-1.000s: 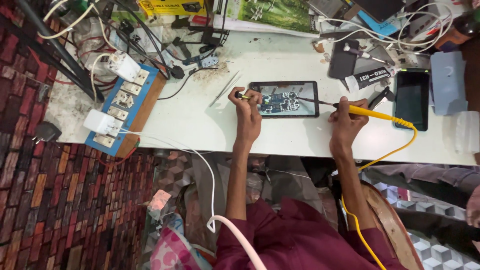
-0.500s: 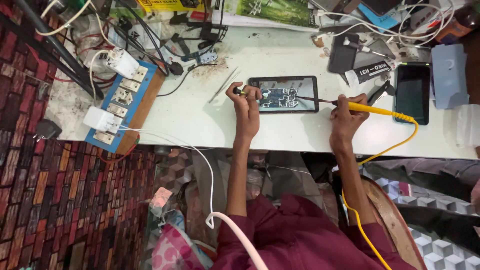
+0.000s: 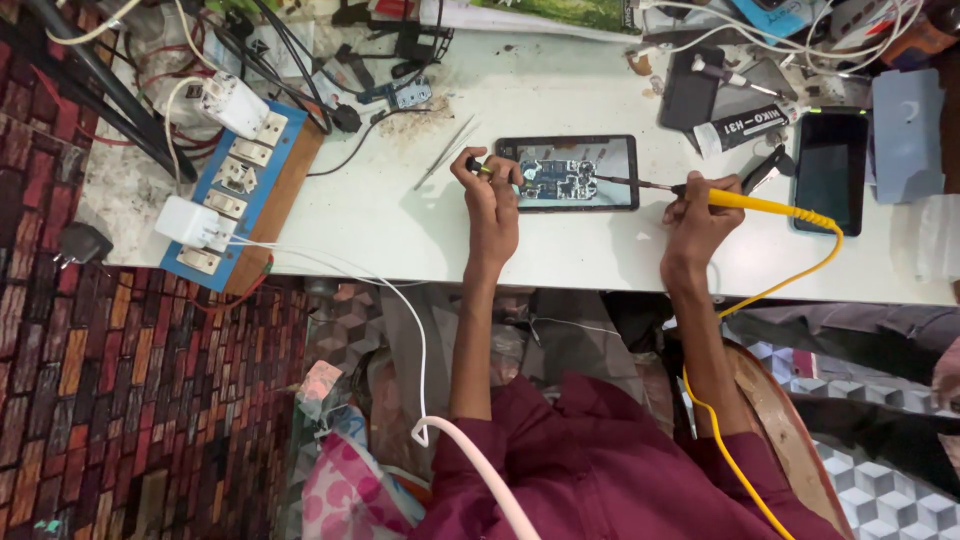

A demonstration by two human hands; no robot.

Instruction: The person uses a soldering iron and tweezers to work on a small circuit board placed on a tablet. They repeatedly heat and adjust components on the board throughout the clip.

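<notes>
An opened phone (image 3: pixel 568 173) lies on the white workbench (image 3: pixel 400 215), its small circuit board (image 3: pixel 556 181) exposed. My left hand (image 3: pixel 493 192) is closed on a thin dark tool with a yellow tip (image 3: pixel 478 166) at the phone's left end. My right hand (image 3: pixel 698 212) grips a yellow-handled soldering iron (image 3: pixel 762 205); its dark metal tip reaches left onto the board. A yellow cord (image 3: pixel 762 292) runs from the iron off the bench's front edge and down past my lap.
A blue power strip (image 3: pixel 238 186) with white plugs sits at the bench's left end. Tweezers (image 3: pixel 446 151) lie left of the phone. A second dark phone (image 3: pixel 827 170), a tube (image 3: pixel 742 128) and tangled cables crowd the right and back.
The view has shifted slightly; both hands stay at the phone, with the soldering iron tip still on the board.
</notes>
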